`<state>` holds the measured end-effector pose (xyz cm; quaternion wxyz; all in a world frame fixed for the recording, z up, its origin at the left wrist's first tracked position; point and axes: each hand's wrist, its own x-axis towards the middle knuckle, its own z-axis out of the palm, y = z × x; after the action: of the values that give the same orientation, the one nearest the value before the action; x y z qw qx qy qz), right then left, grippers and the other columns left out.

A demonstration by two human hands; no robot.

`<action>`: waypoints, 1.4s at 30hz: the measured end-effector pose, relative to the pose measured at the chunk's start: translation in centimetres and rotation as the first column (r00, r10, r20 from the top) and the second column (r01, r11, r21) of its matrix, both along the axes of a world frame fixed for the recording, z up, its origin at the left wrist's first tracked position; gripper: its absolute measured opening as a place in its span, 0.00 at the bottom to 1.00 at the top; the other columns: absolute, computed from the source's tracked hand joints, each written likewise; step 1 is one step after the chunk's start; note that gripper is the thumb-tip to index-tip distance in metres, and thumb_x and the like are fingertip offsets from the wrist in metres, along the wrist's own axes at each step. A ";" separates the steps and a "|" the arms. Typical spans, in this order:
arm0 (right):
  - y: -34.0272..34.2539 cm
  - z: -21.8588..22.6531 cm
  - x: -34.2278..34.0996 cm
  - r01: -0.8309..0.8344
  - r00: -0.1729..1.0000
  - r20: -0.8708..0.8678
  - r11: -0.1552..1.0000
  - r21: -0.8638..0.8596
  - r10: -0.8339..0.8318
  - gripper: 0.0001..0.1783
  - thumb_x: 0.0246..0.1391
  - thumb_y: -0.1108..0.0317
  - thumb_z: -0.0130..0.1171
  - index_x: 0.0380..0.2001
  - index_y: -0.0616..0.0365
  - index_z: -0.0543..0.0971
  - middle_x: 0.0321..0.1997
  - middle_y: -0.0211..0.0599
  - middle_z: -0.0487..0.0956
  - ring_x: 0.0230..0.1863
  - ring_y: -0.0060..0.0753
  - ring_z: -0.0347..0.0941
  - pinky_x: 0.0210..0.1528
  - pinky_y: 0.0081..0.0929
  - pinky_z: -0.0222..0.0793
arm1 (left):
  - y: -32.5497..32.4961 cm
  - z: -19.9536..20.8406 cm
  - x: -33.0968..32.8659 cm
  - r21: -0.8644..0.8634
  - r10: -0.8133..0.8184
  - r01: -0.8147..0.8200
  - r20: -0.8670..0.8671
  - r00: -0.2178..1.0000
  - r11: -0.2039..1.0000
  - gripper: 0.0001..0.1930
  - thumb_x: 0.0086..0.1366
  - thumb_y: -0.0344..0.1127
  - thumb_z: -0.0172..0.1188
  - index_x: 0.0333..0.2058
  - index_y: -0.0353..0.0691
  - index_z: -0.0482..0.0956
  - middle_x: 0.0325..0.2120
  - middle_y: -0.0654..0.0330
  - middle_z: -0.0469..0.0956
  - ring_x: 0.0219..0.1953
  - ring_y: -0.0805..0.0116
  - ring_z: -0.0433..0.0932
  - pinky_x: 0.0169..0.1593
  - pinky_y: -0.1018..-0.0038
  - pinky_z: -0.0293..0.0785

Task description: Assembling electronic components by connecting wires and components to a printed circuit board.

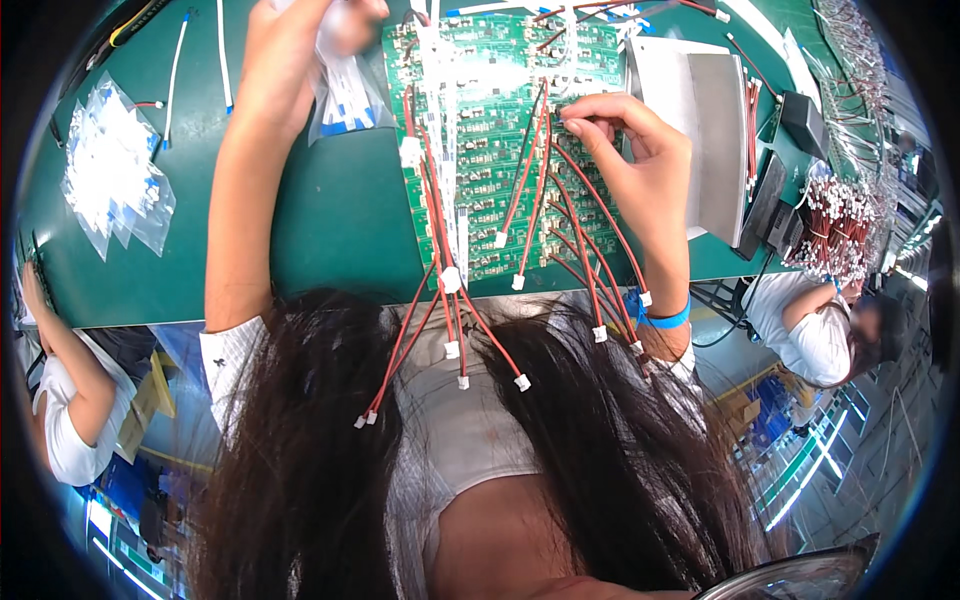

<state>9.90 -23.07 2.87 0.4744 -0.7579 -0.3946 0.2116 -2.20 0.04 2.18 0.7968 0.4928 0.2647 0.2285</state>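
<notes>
Circuit board (495, 170) by the desk's (330, 220) near edge, red-black cables (433, 190) already on — another bundle (835, 225) further right along it, so likely unfinished. Right hand (645, 150) pinches narrow, contents unclear; left hand (285, 50) — can't tell.

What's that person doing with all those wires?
A person sits or stands at a green table. Their right hand has thumb and finger close together over the board; anything between them is too small to tell. Red and black wires trail across it. The left hand, partly cut off, is by a clear bag.
</notes>
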 end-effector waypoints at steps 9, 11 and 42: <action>0.1 -0.4 0.2 0.005 1.000 0.024 1.000 -0.020 -0.005 0.06 0.44 0.81 0.57 0.28 0.60 0.75 0.24 0.25 0.74 0.22 0.12 0.59 0.26 0.12 0.58 | 0.0 0.1 0.0 -0.018 -0.001 0.000 -0.022 1.000 1.000 0.14 0.63 0.34 0.48 0.41 0.28 0.72 0.17 0.61 0.71 0.16 0.79 0.62 0.21 0.83 0.59; 0.0 -0.2 0.1 0.002 0.999 0.039 0.999 -0.038 -0.001 0.07 0.46 0.81 0.56 0.30 0.60 0.75 0.24 0.25 0.74 0.22 0.12 0.57 0.25 0.12 0.57 | -0.1 0.3 0.2 -0.003 -0.005 0.005 -0.023 1.000 1.000 0.14 0.63 0.34 0.48 0.41 0.28 0.72 0.17 0.61 0.70 0.16 0.79 0.62 0.21 0.83 0.58; -5.6 13.5 -2.2 -0.211 0.967 -0.056 0.903 0.374 0.249 0.07 0.51 0.77 0.53 0.34 0.66 0.76 0.31 0.37 0.77 0.34 0.25 0.73 0.38 0.21 0.68 | -12.1 16.7 -3.3 0.358 -0.295 0.258 0.054 0.954 0.898 0.09 0.57 0.34 0.58 0.28 0.33 0.74 0.18 0.60 0.74 0.14 0.83 0.63 0.19 0.85 0.59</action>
<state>7.70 -28.63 16.42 0.5981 -0.5929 -0.4887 0.2278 -5.55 -12.06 18.83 0.7349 0.6449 0.1044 0.1820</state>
